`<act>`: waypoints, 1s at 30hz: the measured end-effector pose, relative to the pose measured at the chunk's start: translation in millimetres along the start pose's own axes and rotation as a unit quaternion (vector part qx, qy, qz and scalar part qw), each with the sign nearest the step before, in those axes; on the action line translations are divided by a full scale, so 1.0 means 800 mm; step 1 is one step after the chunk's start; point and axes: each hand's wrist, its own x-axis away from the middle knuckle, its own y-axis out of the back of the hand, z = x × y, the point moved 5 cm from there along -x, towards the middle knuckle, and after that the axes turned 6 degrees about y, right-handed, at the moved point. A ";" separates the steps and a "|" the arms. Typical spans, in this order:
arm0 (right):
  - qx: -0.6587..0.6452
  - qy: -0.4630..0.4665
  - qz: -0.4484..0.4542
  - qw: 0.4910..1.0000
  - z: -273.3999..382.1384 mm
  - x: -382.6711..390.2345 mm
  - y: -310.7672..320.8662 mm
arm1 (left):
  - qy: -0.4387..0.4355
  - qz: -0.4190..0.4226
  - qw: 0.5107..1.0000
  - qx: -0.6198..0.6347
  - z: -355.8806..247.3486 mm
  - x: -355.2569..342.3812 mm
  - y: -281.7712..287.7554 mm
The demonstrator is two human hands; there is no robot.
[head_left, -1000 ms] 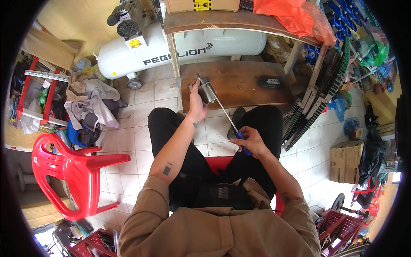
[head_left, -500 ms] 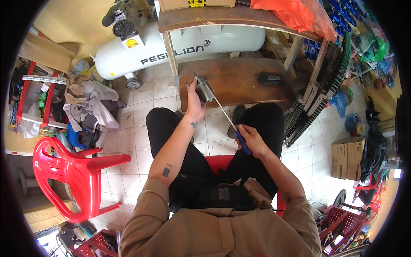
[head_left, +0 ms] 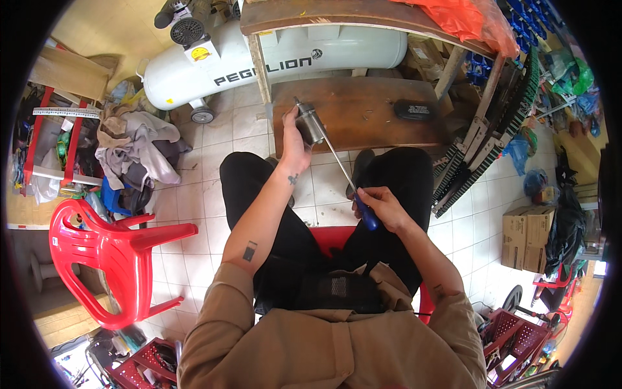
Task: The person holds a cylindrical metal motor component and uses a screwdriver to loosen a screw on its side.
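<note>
My left hand is wrapped round a grey metal cylinder, which has a narrow shaft poking out of its far end. It is held tilted above the near edge of a low brown wooden board. My right hand, over my right thigh, grips the blue handle of a long screwdriver. The screwdriver's thin steel blade slants up and left to the cylinder, and its tip lies at or against the cylinder's right side. Whether the tip sits in a screw is too small to tell.
On the low wooden board lies a black case. Behind it stands a white air compressor tank. A wooden shelf overhangs the board. To the left is a red plastic chair; cardboard boxes stand at right.
The view has shifted slightly. My right hand has altered its hold a little, so more of the blue handle shows below it. Both hands keep their things.
</note>
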 end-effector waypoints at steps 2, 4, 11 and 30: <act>-0.014 -0.038 -0.010 0.999 -0.005 -0.003 0.009 | 0.010 -0.004 1.000 0.004 0.002 -0.001 0.001; -0.047 -0.064 -0.015 0.997 0.001 -0.002 0.008 | 0.016 -0.010 1.000 0.004 0.004 -0.001 0.003; 0.037 0.015 -0.021 0.999 0.006 -0.002 0.012 | 0.023 -0.011 1.000 -0.005 0.005 0.000 -0.005; 0.070 0.032 -0.022 0.997 0.007 0.000 0.011 | 0.025 -0.017 1.000 0.000 0.007 -0.003 -0.003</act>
